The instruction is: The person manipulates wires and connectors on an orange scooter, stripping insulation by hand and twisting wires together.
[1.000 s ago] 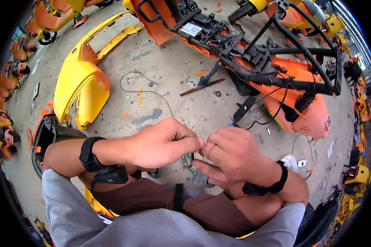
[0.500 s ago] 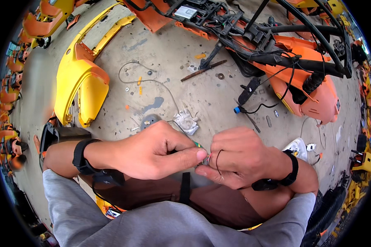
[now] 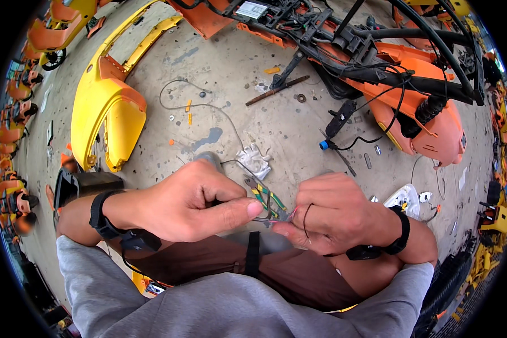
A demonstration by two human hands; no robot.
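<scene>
My left hand (image 3: 200, 200) is closed, thumb pressed on the bent forefinger in a pinch. A thin wire (image 3: 267, 220), pinkish at its right end, spans the small gap between my two hands. Curled over its other end is my right hand (image 3: 338, 211), also closed. A thin dark strand (image 3: 306, 217) loops over the right fingers; its ends are hidden. Just beyond the gap lie pliers (image 3: 262, 191) with green and yellow handles, partly hidden by the hands. A crumpled white glove or rag (image 3: 254, 162) rests behind them on the floor.
A stripped vehicle frame (image 3: 343, 50) with wiring and orange panels spans the far right. A yellow body panel (image 3: 110, 107) stands far left. A rusty rod (image 3: 276, 91), a black part with a blue-tipped cable (image 3: 339, 119) and a long grey cable (image 3: 225, 112) lie on the concrete.
My hands have drawn slightly apart, the left one moving left and the right one right. The wire between them and the pliers beyond now show more plainly.
</scene>
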